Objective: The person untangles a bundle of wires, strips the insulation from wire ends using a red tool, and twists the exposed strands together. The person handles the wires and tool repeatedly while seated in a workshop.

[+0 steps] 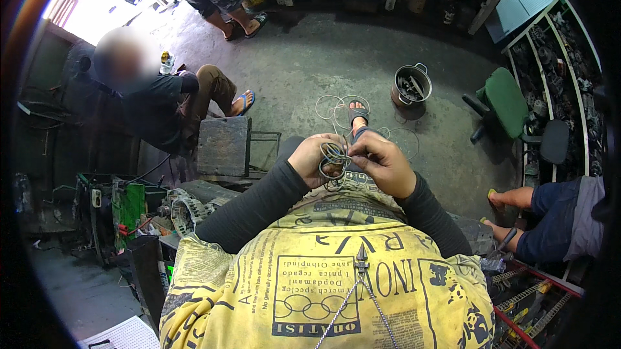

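My left hand [312, 155] holds a small tangled coil of thin, pale grey wire or cord [335, 158] over my lap. Beside it on the right, my right hand [381, 161] has thumb and index finger pinched on a strand of the same cord at the coil's edge. More loops of the cord [326, 100] lie on the concrete floor around my sandalled foot [358, 111].
A seated person [152, 106] and a wooden block seat [222, 145] are left; another person stands [223, 6] behind. A metal pot [411, 84], green chair [504, 103] and shelves [537, 51] are right, with another person's legs [550, 216]. Metal machine parts [183, 210] sit left beside me.
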`<state>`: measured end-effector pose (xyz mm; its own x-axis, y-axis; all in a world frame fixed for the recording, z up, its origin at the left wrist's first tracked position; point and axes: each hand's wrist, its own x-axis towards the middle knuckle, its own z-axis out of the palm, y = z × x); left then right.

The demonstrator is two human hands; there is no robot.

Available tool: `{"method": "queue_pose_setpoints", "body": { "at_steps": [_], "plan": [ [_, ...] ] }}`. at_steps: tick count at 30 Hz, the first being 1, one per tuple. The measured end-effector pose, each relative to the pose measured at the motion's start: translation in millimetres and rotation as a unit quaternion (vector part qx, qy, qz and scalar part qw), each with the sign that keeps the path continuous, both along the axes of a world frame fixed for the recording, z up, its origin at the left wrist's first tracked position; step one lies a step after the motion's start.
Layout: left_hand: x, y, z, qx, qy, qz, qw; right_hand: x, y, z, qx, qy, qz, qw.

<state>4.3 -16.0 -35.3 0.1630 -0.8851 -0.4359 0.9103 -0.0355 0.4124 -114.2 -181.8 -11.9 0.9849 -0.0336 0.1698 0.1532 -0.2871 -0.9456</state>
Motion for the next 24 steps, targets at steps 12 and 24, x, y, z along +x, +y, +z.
{"method": "queue_pose_setpoints", "body": {
  "at_steps": [12,24],
  "plan": [
    [-8,-2,0,0.103,0.034,0.053,0.993,2,11,-12,0.042,-0.026,-0.014,0.999],
    [-28,2,13,0.016,-0.512,0.302,0.804,6,10,-26,0.536,0.142,-0.098,0.826]
  ]
}}
